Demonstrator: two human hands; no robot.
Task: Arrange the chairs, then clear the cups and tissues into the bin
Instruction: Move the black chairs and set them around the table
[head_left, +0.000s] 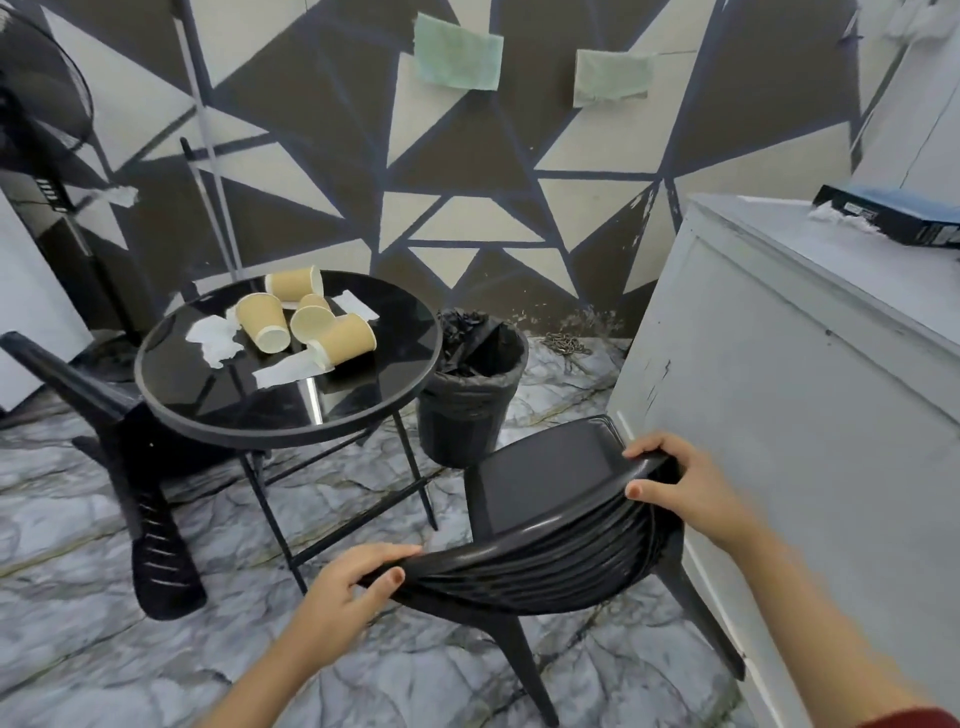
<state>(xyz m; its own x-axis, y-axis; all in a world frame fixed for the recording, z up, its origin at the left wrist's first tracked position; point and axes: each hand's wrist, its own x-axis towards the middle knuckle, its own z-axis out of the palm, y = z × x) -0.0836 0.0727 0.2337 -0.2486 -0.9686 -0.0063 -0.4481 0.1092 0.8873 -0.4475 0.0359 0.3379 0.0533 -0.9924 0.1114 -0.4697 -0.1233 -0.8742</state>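
Observation:
Both my hands grip the curved backrest of a black plastic chair (545, 483) that stands upright in front of me. My left hand (353, 582) holds the backrest's left end, my right hand (675, 483) its right end. A second black chair (130, 457) lies tipped over at the left, partly under the table. On the round black glass table (405, 379) lie several tan paper cups (311, 322), most on their sides, among crumpled white tissues (215, 338). A black bin (467, 410) lined with a black bag stands between the table and the chair I hold.
A pale grey cabinet (779, 389) stands close on the right of the chair, with a dark box (893, 213) on top. A black standing fan (41, 130) is at the far left. The patterned wall is behind, and the floor is marbled grey.

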